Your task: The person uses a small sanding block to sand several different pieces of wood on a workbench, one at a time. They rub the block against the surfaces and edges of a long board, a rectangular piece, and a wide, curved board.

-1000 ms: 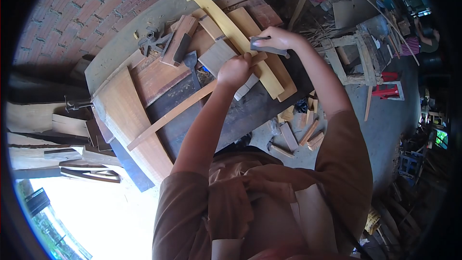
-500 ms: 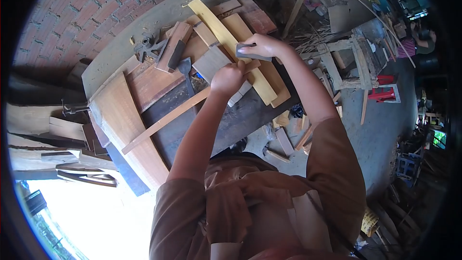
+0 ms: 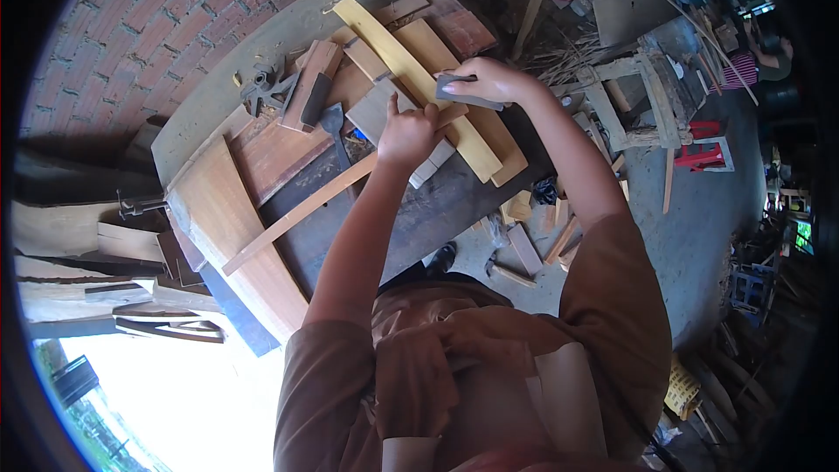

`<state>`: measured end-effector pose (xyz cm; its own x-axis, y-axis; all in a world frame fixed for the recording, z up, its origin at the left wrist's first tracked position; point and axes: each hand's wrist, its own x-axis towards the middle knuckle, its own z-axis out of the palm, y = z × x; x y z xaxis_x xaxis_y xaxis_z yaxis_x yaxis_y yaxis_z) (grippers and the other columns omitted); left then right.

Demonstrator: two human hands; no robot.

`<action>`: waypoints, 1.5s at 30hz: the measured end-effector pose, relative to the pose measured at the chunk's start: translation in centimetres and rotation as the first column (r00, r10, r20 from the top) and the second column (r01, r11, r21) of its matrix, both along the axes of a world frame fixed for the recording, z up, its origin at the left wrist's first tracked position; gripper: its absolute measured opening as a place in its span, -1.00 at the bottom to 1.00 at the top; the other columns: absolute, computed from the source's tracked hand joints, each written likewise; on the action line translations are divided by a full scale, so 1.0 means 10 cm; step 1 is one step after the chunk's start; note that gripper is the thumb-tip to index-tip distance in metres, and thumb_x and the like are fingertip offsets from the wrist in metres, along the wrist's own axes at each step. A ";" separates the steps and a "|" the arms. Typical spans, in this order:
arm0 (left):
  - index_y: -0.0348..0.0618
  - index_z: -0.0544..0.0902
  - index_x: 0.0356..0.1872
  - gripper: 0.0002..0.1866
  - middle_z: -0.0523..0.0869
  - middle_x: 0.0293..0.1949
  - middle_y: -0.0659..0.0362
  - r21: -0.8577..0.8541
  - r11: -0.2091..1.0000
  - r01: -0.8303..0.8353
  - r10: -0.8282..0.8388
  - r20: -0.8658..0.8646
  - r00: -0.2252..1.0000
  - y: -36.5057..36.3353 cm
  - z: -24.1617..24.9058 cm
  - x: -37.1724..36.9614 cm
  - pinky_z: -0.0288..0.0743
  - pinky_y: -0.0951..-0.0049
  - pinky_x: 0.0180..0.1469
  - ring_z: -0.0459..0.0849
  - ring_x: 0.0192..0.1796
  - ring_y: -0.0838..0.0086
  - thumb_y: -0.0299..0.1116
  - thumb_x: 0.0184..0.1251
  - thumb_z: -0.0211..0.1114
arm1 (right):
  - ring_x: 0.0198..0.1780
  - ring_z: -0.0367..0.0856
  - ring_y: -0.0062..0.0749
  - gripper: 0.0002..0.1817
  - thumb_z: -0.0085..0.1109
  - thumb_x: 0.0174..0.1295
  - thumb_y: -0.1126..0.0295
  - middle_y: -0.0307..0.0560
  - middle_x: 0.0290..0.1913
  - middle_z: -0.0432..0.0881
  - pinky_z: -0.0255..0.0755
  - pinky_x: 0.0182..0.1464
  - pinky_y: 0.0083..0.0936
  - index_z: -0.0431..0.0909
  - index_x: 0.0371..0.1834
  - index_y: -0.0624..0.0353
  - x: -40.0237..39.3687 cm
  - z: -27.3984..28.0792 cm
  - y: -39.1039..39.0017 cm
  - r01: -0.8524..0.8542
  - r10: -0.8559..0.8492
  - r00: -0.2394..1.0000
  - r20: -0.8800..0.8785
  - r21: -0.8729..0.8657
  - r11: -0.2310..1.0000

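Now | right hand (image 3: 491, 79): grey block (image 3: 468, 93) across yellow board (image 3: 418, 79) | board diagonal

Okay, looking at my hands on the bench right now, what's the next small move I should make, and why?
Probably draw the grey block in your right hand along the thin wood strip. Your left hand already pins that strip on the workbench, and the block sits at the strip's far end, so one steady stroke seems next.

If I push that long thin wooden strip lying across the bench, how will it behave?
The wooden strip looks slim and long, so probably light and slightly springy. It lies flat across boards, so it would likely slide or pivot, not roll. The left hand rests at its upper end, probably steadying it.
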<state>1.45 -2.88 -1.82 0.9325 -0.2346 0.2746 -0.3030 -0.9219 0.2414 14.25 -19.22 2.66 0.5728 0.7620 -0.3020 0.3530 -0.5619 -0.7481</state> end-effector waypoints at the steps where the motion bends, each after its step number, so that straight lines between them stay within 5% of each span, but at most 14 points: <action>1: -0.13 0.44 -0.39 -0.69 0.59 -0.64 0.10 0.011 1.000 0.010 -0.010 -0.023 1.000 0.01 0.02 0.00 0.18 -0.12 0.20 0.64 -0.49 0.27 -0.10 0.13 0.23 | -0.07 0.51 -0.57 -0.59 0.10 0.21 0.22 -0.04 -0.05 0.61 0.34 0.03 -0.57 0.48 0.08 0.18 -0.03 0.02 -0.15 0.005 -0.005 1.000 0.002 -0.001 1.000; 4: -0.14 0.44 -0.38 -0.69 0.59 -0.64 0.09 0.009 1.000 0.008 -0.007 -0.038 0.999 0.03 0.05 0.04 0.19 -0.12 0.20 0.65 -0.48 0.25 -0.10 0.12 0.24 | -0.20 0.54 -0.55 -0.56 0.14 0.18 0.13 -0.03 -0.15 0.65 0.39 -0.07 -0.54 0.51 0.05 0.14 -0.07 0.02 -0.32 0.015 -0.016 0.995 0.098 0.014 1.000; 7: -0.15 0.44 -0.36 -0.68 0.58 -0.64 0.09 0.001 1.000 0.006 -0.006 -0.047 0.999 0.03 0.05 0.05 0.19 -0.10 0.21 0.65 -0.47 0.23 -0.11 0.12 0.24 | -0.10 0.51 -0.60 -0.59 0.10 0.22 0.17 -0.04 -0.09 0.63 0.35 0.00 -0.57 0.49 0.10 0.09 0.03 0.06 -0.13 0.118 -0.119 0.992 -0.027 -0.063 0.991; 9: -0.16 0.44 -0.36 -0.68 0.59 -0.63 0.08 -0.001 1.000 0.031 -0.031 -0.030 0.999 0.01 0.01 0.02 0.21 -0.07 0.21 0.64 -0.46 0.23 -0.11 0.12 0.24 | -0.19 0.48 -0.62 -0.57 0.09 0.23 0.14 -0.09 -0.16 0.64 0.37 -0.09 -0.58 0.49 0.08 0.15 -0.02 0.01 0.05 0.022 -0.023 0.998 0.060 0.019 1.000; 16: -0.15 0.43 -0.38 -0.70 0.58 -0.63 0.08 -0.013 1.000 0.022 -0.022 -0.010 1.000 0.02 0.02 0.03 0.31 0.01 0.13 0.63 -0.47 0.24 -0.13 0.11 0.25 | -0.22 0.52 -0.60 -0.54 0.09 0.22 0.10 -0.04 -0.19 0.65 0.38 -0.12 -0.59 0.48 0.08 0.17 -0.20 -0.07 -0.40 0.238 -0.237 0.971 -0.007 0.038 0.971; 21: -0.17 0.45 -0.46 -0.69 0.56 -0.68 0.06 -0.033 0.998 0.051 -0.051 -0.001 0.999 0.03 0.02 0.04 0.49 0.22 -0.15 0.62 -0.51 0.18 -0.14 0.07 0.27 | -0.20 0.50 -0.63 -0.57 0.06 0.24 0.12 -0.11 -0.21 0.64 0.36 -0.10 -0.61 0.48 0.10 0.12 -0.68 -0.27 -0.95 0.410 -0.408 0.912 -0.039 0.055 0.911; 27: -0.18 0.45 -0.48 -0.67 0.57 -0.67 0.03 -0.049 0.999 -0.021 0.018 -0.061 0.998 0.01 0.10 0.02 0.52 0.19 -0.40 0.61 -0.55 0.13 -0.12 0.04 0.28 | -0.10 0.49 -0.60 -0.57 0.04 0.25 0.12 -0.08 -0.14 0.62 0.34 -0.03 -0.61 0.47 0.12 0.06 -1.35 -0.60 -1.23 0.541 -0.521 0.840 -0.153 0.154 0.827; 34: -0.16 0.49 -0.48 -0.60 0.60 -0.63 0.00 -0.023 0.996 -0.086 0.083 -0.102 0.991 0.01 0.07 0.04 0.54 0.21 -0.41 0.64 -0.51 0.13 0.02 0.02 0.27 | -0.03 0.56 -0.27 -0.54 0.04 0.22 0.06 0.10 -0.12 0.61 0.34 0.03 -0.48 0.49 0.10 0.06 -1.88 -0.96 -1.41 0.629 -0.621 0.776 -0.113 0.063 0.775; 40: -0.16 0.48 -0.47 -0.56 0.63 -0.60 0.05 0.030 0.990 -0.140 0.143 -0.152 0.978 -0.09 0.22 -0.05 0.54 0.24 -0.31 0.65 -0.48 0.15 0.08 0.03 0.23 | 0.00 0.55 -0.33 -0.56 0.05 0.23 0.10 0.07 -0.04 0.59 0.32 0.06 -0.51 0.48 0.11 0.05 -2.16 -0.82 -1.46 0.676 -0.661 0.736 -0.148 0.108 0.729; 42: -0.16 0.49 -0.20 -0.48 0.66 -0.28 -0.02 0.052 0.981 -0.187 0.194 -0.298 0.935 -0.21 0.21 -0.14 0.48 0.17 -0.06 0.64 -0.14 0.19 0.09 0.00 0.26 | 0.01 0.54 -0.34 -0.57 0.06 0.23 0.12 0.06 -0.04 0.59 0.31 0.07 -0.52 0.48 0.12 0.05 -2.24 -0.74 -1.48 0.682 -0.666 0.730 -0.155 0.097 0.725; 43: -0.16 0.49 -0.20 -0.48 0.66 -0.28 -0.02 0.059 0.981 -0.186 0.195 -0.298 0.934 -0.27 0.07 -0.21 0.48 0.17 -0.06 0.64 -0.14 0.19 0.09 0.00 0.26 | 0.02 0.54 -0.34 -0.58 0.06 0.23 0.15 0.05 -0.03 0.59 0.31 0.08 -0.52 0.47 0.12 0.08 -2.27 -0.73 -1.51 0.684 -0.671 0.729 -0.134 0.104 0.722; 45: -0.16 0.35 0.10 -0.27 0.47 0.12 0.00 0.055 0.973 -0.225 0.228 -0.068 0.971 -0.36 -0.19 -0.34 0.25 0.05 0.18 0.38 0.23 0.27 0.10 -0.04 0.29 | 0.02 0.53 -0.35 -0.58 0.07 0.23 0.17 0.05 -0.03 0.59 0.31 0.09 -0.53 0.47 0.12 0.10 -2.30 -0.74 -1.56 0.687 -0.677 0.727 -0.117 0.120 0.717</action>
